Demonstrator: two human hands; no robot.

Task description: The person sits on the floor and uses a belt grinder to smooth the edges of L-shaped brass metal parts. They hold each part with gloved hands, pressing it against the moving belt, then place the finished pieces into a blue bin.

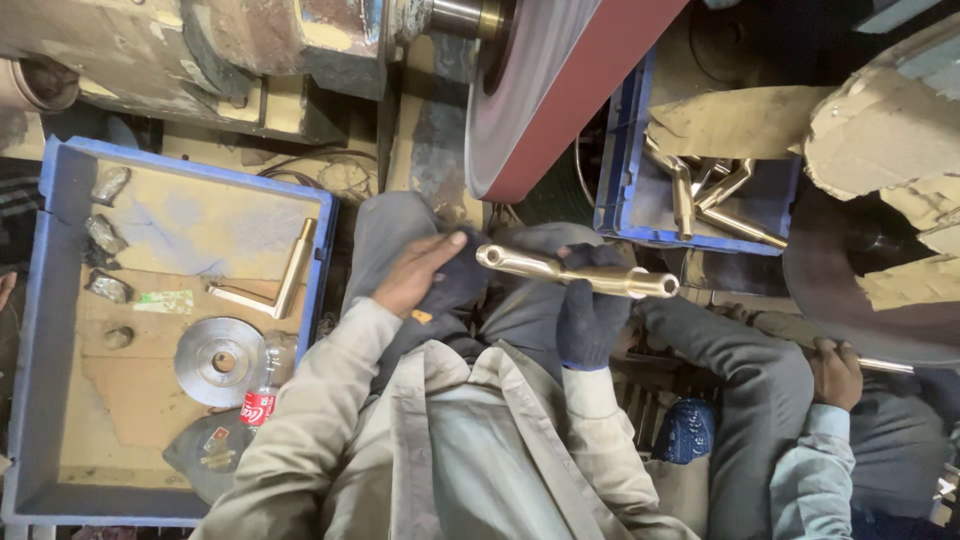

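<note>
A polished brass tube (560, 270) lies crosswise over my lap. My right hand (590, 310), in a dark blue glove, grips it around its middle. My left hand (415, 272) is bare and holds a dark cloth (458, 288) at the tube's left end, thumb tip close to the brass. Just above the tube stands a large wheel with a red-brown band (570, 90).
A blue crate (45, 330) at left holds brass pieces (295, 265), a metal disc (220, 360) and a small bottle (262, 400). Another blue crate (625, 150) at upper right holds several brass tubes (715, 195). A co-worker's hand (835, 372) at right holds a metal rod.
</note>
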